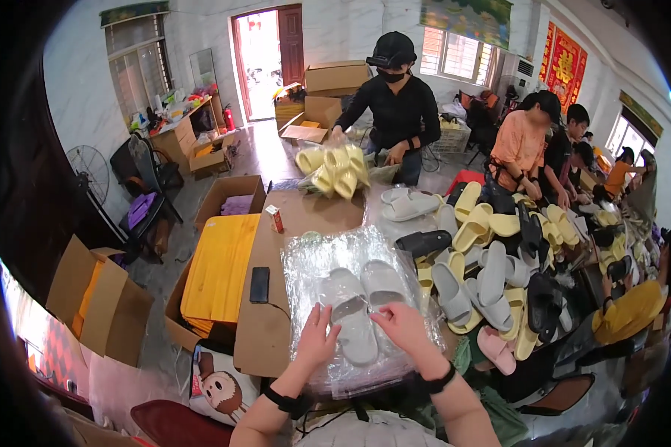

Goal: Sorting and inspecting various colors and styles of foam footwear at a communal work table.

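Note:
A pair of light grey slippers lies on a stack of clear plastic bags [306,257] in front of me. My left hand [318,337] rests at the outer edge of the left slipper [359,344], fingers stretched out and touching its side. My right hand [401,329] is over the heel of the right slipper [382,277], thumb and fingers closed on its edge. That heel is mostly hidden under the hand. To the right rises a pile of loose slippers, among them a grey one [450,294], a yellow one [473,227] and a black one [423,243].
A black phone [259,284] and a small red-and-white box [276,218] lie on the cardboard-covered table [306,205]. Left of it stands a carton with orange-yellow packages [220,268]. Across the table, a person in black [395,112] holds bagged yellow slippers [334,170]. Other people work at the right.

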The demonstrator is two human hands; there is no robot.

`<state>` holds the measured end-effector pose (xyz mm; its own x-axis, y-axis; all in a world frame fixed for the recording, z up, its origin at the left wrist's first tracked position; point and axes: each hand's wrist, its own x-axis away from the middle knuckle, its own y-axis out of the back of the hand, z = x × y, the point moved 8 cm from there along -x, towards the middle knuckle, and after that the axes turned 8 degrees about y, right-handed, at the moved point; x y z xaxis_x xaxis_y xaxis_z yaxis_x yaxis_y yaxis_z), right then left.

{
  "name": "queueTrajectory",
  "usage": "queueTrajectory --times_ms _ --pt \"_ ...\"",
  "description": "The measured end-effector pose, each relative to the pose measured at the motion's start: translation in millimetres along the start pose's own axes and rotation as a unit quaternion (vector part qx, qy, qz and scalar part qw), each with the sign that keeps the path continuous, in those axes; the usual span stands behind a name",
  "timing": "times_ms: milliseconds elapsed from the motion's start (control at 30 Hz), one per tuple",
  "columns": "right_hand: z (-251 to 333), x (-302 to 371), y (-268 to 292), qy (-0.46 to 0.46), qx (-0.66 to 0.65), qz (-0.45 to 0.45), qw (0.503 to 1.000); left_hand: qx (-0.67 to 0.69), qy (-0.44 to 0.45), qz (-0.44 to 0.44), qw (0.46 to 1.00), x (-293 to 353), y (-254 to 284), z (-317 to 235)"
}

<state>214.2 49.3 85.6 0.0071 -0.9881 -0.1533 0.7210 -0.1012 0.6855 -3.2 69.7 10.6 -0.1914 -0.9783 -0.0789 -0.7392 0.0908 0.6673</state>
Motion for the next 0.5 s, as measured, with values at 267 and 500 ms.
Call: queueTrajectory --times_ms 267,500 --pt "-51.8 -48.8 -86.0 -0.046 0.129 -0.034 0.99 0.04 -0.079 0.014 0.996 2.7 -20.1 10.0" --pt "-67.8 -52.0 -68.2 0.006 0.168 -0.113 0.979 -0.049 -0.12 -0.006 0.992 5.7 -28.7 -11.0"
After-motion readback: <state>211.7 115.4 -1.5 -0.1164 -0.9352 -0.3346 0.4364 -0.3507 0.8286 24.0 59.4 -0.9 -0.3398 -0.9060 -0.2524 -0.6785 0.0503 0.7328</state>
